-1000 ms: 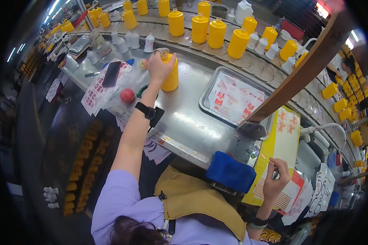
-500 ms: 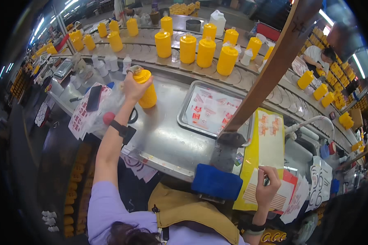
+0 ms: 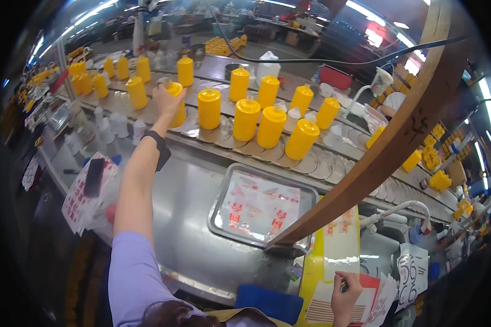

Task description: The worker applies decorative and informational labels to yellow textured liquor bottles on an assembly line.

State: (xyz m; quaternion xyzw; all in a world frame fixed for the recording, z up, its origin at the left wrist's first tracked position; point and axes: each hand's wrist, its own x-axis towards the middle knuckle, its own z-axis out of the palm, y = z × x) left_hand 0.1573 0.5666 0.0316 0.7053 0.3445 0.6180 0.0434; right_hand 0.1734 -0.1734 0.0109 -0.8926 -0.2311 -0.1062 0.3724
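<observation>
My left hand (image 3: 166, 100) is stretched far forward and grips a yellow bottle (image 3: 175, 106) at its top, holding it on the curved conveyor (image 3: 311, 163) among several other yellow bottles (image 3: 269, 126). A dark watch sits on that wrist. My right hand (image 3: 346, 297) is low at the right, fingers curled on a sheet of labels (image 3: 333, 256) that lies on a yellow-edged pad. Between the hands lies a metal tray (image 3: 259, 210) holding label sheets with red print.
A slanted wooden beam (image 3: 376, 163) crosses the right side above the tray. A blue pad (image 3: 267, 302) lies at the near edge. Clear small bottles (image 3: 112, 128) and a plastic bag with papers (image 3: 87, 191) stand at the left. More yellow bottles (image 3: 436, 180) fill the far right.
My left hand carried the yellow bottle from the steel worktop forward onto the conveyor among the other bottles. The view tilted up. My right hand stayed on the label sheet.
</observation>
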